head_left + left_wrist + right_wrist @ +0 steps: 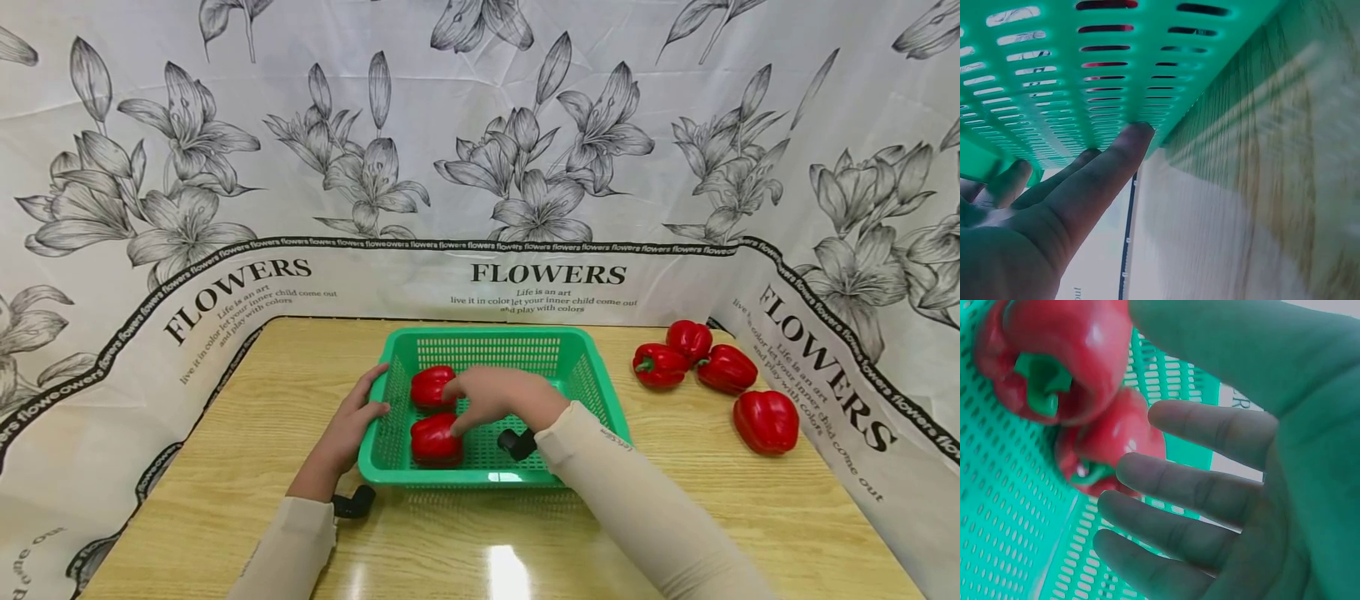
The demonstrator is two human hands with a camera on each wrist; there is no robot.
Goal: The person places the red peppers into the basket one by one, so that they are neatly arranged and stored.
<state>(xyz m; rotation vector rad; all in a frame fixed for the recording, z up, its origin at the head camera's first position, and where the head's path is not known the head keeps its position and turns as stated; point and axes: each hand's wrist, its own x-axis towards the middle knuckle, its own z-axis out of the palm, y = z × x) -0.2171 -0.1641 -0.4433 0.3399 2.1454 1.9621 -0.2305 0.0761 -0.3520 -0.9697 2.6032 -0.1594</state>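
1. At the far left, the white printed cloth (405, 292) carries a large "FLOWERS" above slanting smaller lines; a black band along it repeats "flowers".
2. The left hand (348, 427) is at the left rim of the green basket (495, 477), its fingers fairly straight and touching the slotted wall. A cream left sleeve (288, 546) ends at that wrist, beside a black device (356, 502).
3. Inside the basket, toward its left side, lie a back red pepper (432, 388) and a front red pepper (435, 442).
4. The right hand (498, 395) reaches over them, fingers spread wide and extended, the thumb at the front pepper's edge.
5. Behind the basket the centre text reads "FLOWERS / Life is an art / live it in color let your inner child come out / and play with colors".
6. The right sleeve (645, 500) bears small dark lettering, too small to read surely.
7. On the wooden table (637, 450), three red peppers (687, 340) cluster; a single pepper (766, 422) lies nearer the person.
8. At far right, "FLOWERS" and its verse repeat.
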